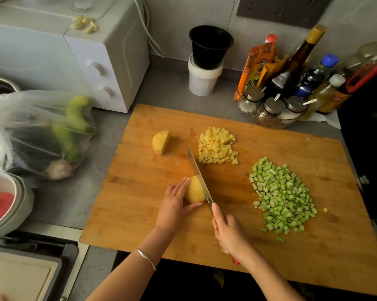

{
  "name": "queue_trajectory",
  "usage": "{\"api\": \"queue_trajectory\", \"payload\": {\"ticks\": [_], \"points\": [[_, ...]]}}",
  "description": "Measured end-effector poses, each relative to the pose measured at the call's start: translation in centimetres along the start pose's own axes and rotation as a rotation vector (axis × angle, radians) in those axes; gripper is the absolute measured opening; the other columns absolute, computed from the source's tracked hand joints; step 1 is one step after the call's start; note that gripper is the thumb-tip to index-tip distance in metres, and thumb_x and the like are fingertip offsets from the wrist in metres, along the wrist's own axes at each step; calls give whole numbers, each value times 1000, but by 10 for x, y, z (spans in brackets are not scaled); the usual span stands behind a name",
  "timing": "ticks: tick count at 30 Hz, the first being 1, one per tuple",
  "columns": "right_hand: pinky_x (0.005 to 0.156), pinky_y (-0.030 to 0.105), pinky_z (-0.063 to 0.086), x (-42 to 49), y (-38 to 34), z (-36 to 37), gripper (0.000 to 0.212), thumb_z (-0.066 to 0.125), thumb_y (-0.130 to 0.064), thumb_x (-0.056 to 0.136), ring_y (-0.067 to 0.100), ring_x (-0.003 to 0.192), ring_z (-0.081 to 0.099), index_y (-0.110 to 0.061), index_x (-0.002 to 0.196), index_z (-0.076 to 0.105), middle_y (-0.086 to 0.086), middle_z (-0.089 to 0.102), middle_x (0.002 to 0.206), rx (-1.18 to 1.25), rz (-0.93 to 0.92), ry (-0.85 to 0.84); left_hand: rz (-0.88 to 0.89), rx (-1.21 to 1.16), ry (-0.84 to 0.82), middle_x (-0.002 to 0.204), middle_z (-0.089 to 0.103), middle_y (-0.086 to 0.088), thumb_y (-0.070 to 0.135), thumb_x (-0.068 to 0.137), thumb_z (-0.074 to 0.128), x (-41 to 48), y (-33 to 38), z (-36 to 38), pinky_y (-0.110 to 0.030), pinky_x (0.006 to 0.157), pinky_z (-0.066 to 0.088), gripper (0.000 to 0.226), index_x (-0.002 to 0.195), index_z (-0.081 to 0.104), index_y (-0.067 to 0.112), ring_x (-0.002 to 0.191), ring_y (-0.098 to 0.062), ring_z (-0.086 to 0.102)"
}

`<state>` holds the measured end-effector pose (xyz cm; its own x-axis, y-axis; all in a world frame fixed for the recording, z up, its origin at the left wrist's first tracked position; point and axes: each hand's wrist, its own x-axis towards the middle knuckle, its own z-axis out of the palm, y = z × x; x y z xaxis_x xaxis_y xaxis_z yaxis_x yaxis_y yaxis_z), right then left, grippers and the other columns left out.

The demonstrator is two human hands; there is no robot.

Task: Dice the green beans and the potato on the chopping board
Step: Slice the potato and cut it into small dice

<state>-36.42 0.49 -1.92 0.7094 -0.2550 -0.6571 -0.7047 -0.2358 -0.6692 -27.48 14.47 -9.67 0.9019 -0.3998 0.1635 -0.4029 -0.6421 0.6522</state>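
The right hand (231, 233) grips the red handle of a knife (199, 177), its forefinger stretched along the back of the blade; the blade stands edge-down against the right side of a potato piece (194, 191), its tip pointing away from the person; the left hand (174, 205) holds that piece steady, fingers laid over its left side and thumb curled round its near end; a thin bracelet (146, 258) sits on the left wrist; the piece rests on the chopping board (139, 203) near its middle; further back on the board lies 1 more potato chunk (161, 141), cut face to the right, well apart from the hands; just right of it is a heap of diced potato (218, 146); a larger heap of diced green beans (283, 196) lies on the board's right part, with a few bits strayed beside it; the board lies on a grey desk (165, 88); behind it stand a white microwave (109, 61), a black cup (210, 45) set in a white tub (203, 81), and a cluster of bottles (296, 61); to the left sits a plastic bag (31, 131) of vegetables.
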Motion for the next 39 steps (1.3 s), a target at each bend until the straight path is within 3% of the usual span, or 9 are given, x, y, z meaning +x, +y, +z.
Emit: {"api": "queue_trajectory", "payload": {"ticks": [8, 13, 17, 26, 30, 33, 39], "points": [[40, 23, 20, 3, -6, -15, 55, 32, -62, 95, 11, 34, 24, -16, 65, 36, -6, 26, 42, 61, 1, -23, -30, -43, -23, 140, 49, 1, 56, 73, 64, 3, 7, 7, -27, 106, 35, 81, 140, 44, 14, 125, -16, 41], [37, 21, 23, 6, -4, -16, 55, 32, -60, 95, 8, 31, 27, -15, 64, 38, -8, 29, 39, 33, -27, -9, 15, -30, -32, 140, 46, -1, 59, 76, 61, 7, 10, 10, -22, 105, 27, 83, 142, 39, 13, 126, -16, 38], [36, 16, 24, 5, -2, -16, 55, 31, -59, 96, 4, 30, 28, -15, 64, 38, -8, 31, 37, 13, -47, -18, 31, -9, -3, 133, 51, -1, 58, 74, 64, 5, 10, 12, -22, 99, 34, 83, 140, 42, 12, 117, -16, 44], [36, 16, 24, 5, 3, -13, 55, 31, -59, 96, 4, 30, 29, -16, 62, 38, -8, 32, 37, 25, -39, -21, -16, -30, 11, 135, 49, -3, 57, 75, 62, 2, 11, 17, -30, 102, 38, 84, 143, 37, 14, 120, -18, 43], [37, 21, 21, 5, 3, -18, 53, 32, -58, 97, 8, 32, 25, -15, 65, 36, -7, 28, 41, 72, -22, -55, -18, 40, -11, 143, 43, -2, 68, 85, 39, 2, 18, 17, -29, 106, 30, 82, 146, 32, 12, 125, -17, 36], [38, 21, 23, 6, 4, -17, 54, 32, -61, 93, 7, 33, 27, -16, 65, 37, -7, 30, 41, 47, -29, -49, -115, -33, 50, 139, 47, -2, 57, 98, 13, 5, 29, 18, -26, 106, 28, 67, 143, 35, 13, 122, -15, 37], [37, 16, 24, 7, 5, -17, 55, 32, -64, 90, 5, 33, 28, -17, 63, 38, -9, 31, 40, 32, -40, -44, -107, 1, 64, 132, 49, -1, 41, 101, 16, 7, 28, 23, -22, 105, 24, 53, 138, 41, 13, 119, -16, 40]]}}
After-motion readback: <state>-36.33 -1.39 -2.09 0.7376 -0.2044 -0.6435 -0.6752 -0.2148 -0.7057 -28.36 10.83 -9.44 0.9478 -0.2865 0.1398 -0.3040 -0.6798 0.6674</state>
